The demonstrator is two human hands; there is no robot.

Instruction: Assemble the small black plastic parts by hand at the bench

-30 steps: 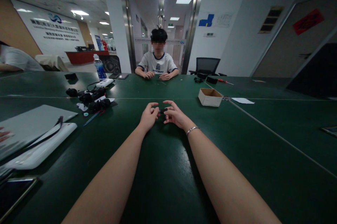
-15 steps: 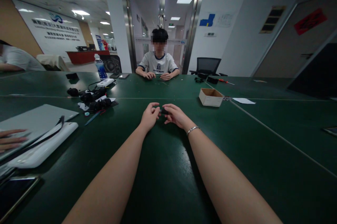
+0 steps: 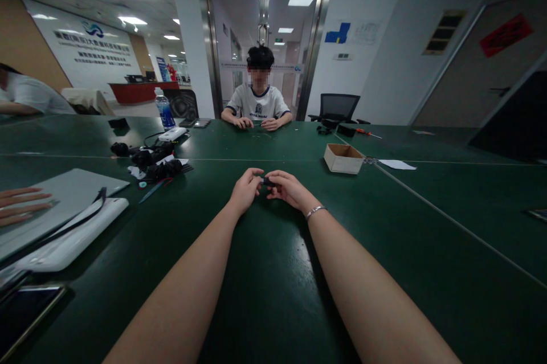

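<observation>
Both my arms reach forward over the dark green table (image 3: 384, 250). My left hand (image 3: 244, 190) and my right hand (image 3: 289, 188) meet at the middle of the table, fingers curled. Together they pinch a small black object (image 3: 267, 181) between their fingertips. What the object is I cannot make out. A thin bracelet (image 3: 314, 212) circles my right wrist.
A small open cardboard box (image 3: 342, 158) sits right of my hands. Black gear and cables (image 3: 156, 162) lie left, with a water bottle (image 3: 163, 110) behind. A laptop (image 3: 64, 196), a white case (image 3: 72, 238) and another person's hand (image 3: 23, 204) are at far left. A person (image 3: 258, 99) sits opposite.
My hands have closed in tighter on the small black object. The other person's hand at far left has slid further onto the laptop.
</observation>
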